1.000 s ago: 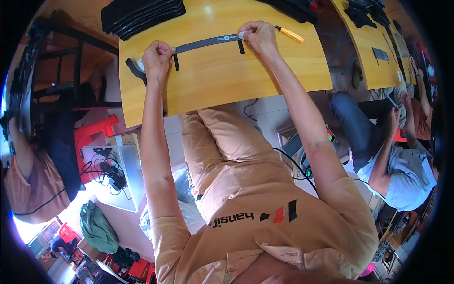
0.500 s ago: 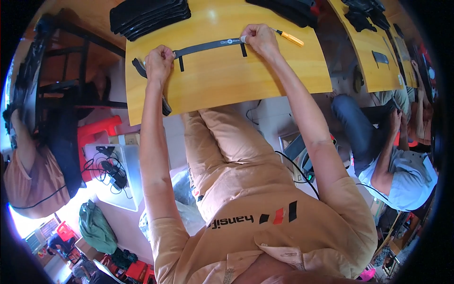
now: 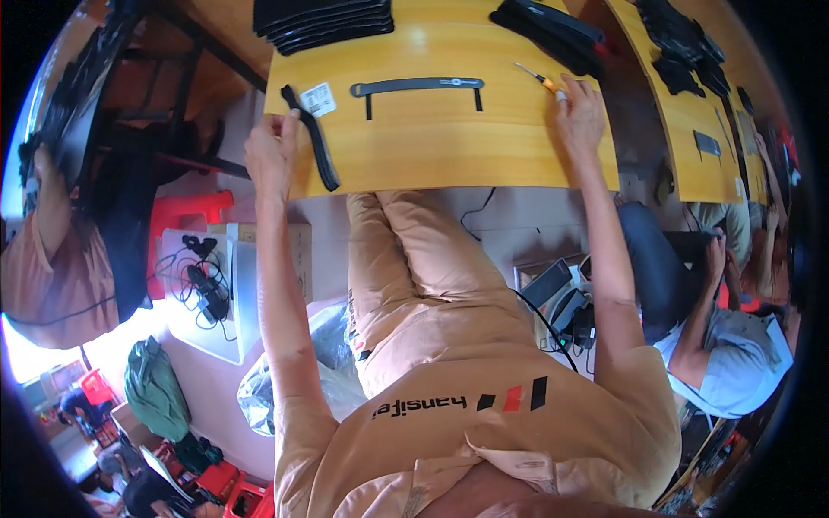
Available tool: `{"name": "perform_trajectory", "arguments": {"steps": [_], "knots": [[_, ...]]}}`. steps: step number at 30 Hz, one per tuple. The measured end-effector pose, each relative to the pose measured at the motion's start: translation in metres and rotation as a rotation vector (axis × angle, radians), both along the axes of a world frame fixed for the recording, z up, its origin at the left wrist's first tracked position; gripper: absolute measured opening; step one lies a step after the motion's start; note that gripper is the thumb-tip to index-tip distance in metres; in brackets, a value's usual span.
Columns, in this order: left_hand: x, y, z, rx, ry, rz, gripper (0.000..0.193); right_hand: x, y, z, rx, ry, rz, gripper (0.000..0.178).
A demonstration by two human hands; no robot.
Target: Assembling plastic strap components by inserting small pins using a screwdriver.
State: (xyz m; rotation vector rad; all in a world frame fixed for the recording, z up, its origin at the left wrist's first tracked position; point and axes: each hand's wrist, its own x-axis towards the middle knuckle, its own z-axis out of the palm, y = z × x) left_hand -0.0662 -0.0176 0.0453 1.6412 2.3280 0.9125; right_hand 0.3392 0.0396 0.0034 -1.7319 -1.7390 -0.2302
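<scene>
A dark grey strap (image 3: 414, 85) lies across the table, with a ring at its left end, pale print near its right end and two short black strips below it. At the left, a black strap (image 3: 320, 147) lies lengthwise; my left hand (image 3: 271, 151) has its fingers closed at that strap's upper left edge. To the right, my right hand (image 3: 582, 121) has its fingers closed around the handle end of a yellow-handled screwdriver (image 3: 547, 84). The screwdriver's thin shaft points up and left. A pale band circles one finger of that hand.
A white label (image 3: 318, 99) lies beside the black strap. Stacked black pieces (image 3: 324, 26) and another dark pile (image 3: 553, 39) occupy the table's far side. A clear bin with cables (image 3: 207, 298) stands below left. People sit at both sides.
Both hands have let go of the dark grey strap and spread apart. My left hand has gone to the black strap, my right hand to the screwdriver. The view has shifted slightly.
</scene>
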Motion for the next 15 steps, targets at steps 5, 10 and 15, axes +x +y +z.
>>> {"name": "perform_trajectory", "arguments": {"steps": [5, 10, 15], "knots": [[0.022, -0.013, -0.011, -0.264, 0.072, 0.043, 0.048, 0.014, 0.017, -0.016, -0.129, -0.223, 0.087, 0.027], [0.007, -0.016, -0.034, -0.246, 0.087, 0.048, 0.04, 0.016, 0.009, -0.022, -0.016, -0.143, 0.089, 0.026], [0.003, -0.064, -0.006, -0.115, -1.127, -0.036, 0.019, 0.005, -0.042, 0.0, -0.085, 0.418, 0.171, 0.022]]}}
